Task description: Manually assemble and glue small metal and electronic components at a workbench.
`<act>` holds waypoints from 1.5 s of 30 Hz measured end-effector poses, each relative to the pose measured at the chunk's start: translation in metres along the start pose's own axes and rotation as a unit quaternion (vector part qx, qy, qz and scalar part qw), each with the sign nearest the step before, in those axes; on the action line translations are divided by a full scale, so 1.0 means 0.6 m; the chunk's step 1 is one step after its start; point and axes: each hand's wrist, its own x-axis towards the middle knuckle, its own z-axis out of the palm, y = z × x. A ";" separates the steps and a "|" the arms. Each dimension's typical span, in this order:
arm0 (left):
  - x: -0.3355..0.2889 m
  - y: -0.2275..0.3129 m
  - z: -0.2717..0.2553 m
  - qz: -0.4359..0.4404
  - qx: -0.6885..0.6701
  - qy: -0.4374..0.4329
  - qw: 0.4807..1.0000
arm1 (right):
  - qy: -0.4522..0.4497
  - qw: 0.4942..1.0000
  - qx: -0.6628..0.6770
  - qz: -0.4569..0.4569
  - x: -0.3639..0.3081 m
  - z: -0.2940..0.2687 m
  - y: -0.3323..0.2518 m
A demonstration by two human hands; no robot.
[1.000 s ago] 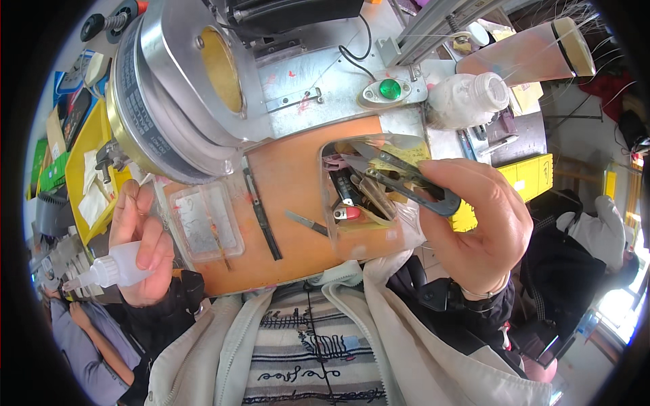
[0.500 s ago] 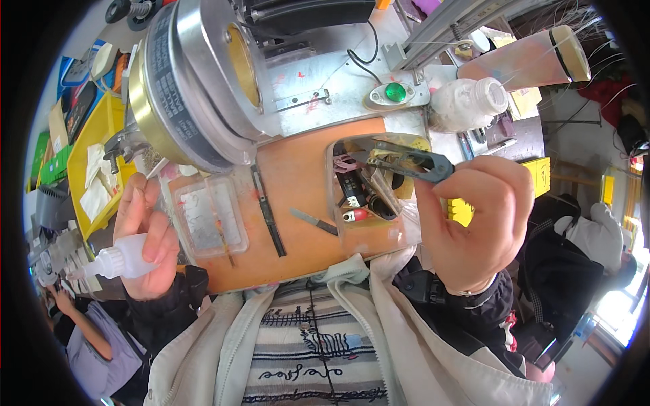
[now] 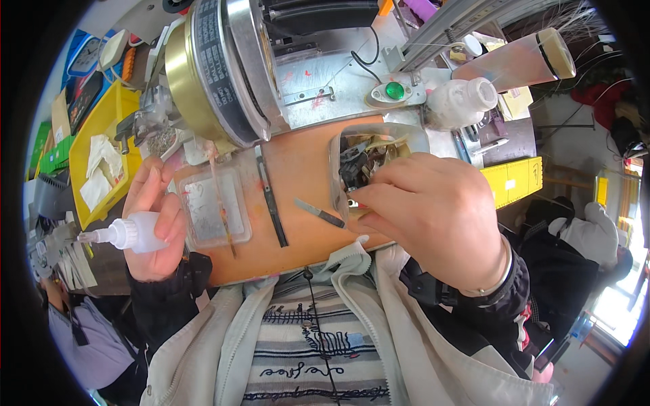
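Note:
My left hand (image 3: 153, 223) is closed around a small translucent squeeze bottle (image 3: 139, 232), whose white cap and narrow nozzle point left. Its thumb and forefinger tips meet above the bottle; I cannot make out anything between them. My right hand (image 3: 437, 216) reaches over a clear plastic box (image 3: 418, 137) of small tools, fingertips bent down at its near edge. Those fingers are closed, and whatever they hold is hidden beneath the hand. Dark tools (image 3: 353, 166) show inside the box. Just left of it lies a small knife (image 3: 319, 212) with a dark handle.
A long black pen-like tool (image 3: 272, 203) and a shallow clear tray (image 3: 213, 206) with a thin brush across it lie on the orange board (image 3: 298, 159). A large metal drum (image 3: 210, 74) stands behind. A white bottle (image 3: 460, 103) is at back right, a yellow bin (image 3: 101, 135) at left.
My right hand has come down and left over the tool box; the dark snips-like tool it held up is out of sight. My left hand keeps the bottle, its nozzle now more level.

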 end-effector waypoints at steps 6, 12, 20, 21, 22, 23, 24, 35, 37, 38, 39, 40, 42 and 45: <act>0.002 -0.003 0.006 -0.017 0.016 -0.037 0.999 | 0.016 0.999 -0.041 0.010 0.005 0.004 -0.007; 0.000 0.000 0.004 -0.018 0.008 -0.020 1.000 | -0.002 0.999 -0.034 0.005 -0.013 -0.003 0.007; 0.004 -0.005 0.011 -0.016 0.011 -0.007 1.000 | 0.138 0.982 0.040 0.120 -0.036 -0.029 0.010; 0.005 -0.006 0.013 -0.017 0.011 -0.008 1.000 | 0.150 0.979 0.052 0.127 -0.039 -0.028 0.011; 0.003 -0.006 0.017 -0.017 0.014 -0.001 1.000 | 0.162 0.975 0.065 0.133 -0.041 -0.028 0.012; 0.002 -0.005 0.020 -0.016 0.016 0.006 1.000 | 0.162 0.975 0.067 0.133 -0.043 -0.029 0.011; 0.000 -0.005 0.022 -0.016 0.018 0.008 1.000 | 0.171 0.971 0.092 0.142 -0.045 -0.031 0.010; 0.006 -0.003 0.007 -0.018 0.009 -0.038 0.999 | 0.340 0.770 0.514 0.169 -0.071 -0.032 0.024; 0.006 0.000 0.007 -0.013 0.012 -0.031 0.999 | 0.425 0.726 0.504 0.196 -0.059 -0.028 0.012; 0.005 0.003 0.006 -0.007 0.015 -0.023 1.000 | 0.398 0.715 0.547 0.177 -0.065 -0.029 0.011; 0.001 0.002 0.007 0.003 0.015 -0.024 1.000 | 0.369 0.701 0.590 0.156 -0.068 -0.033 0.004; -0.004 -0.001 0.010 0.006 0.043 -0.009 0.999 | 0.325 0.761 0.506 0.244 -0.069 -0.040 -0.014; -0.001 0.000 0.026 0.008 0.071 0.002 0.997 | 0.249 0.839 0.424 0.235 -0.084 -0.027 -0.020; -0.005 -0.006 0.033 0.000 0.051 -0.002 0.999 | 0.097 0.982 0.119 0.114 -0.066 -0.017 -0.027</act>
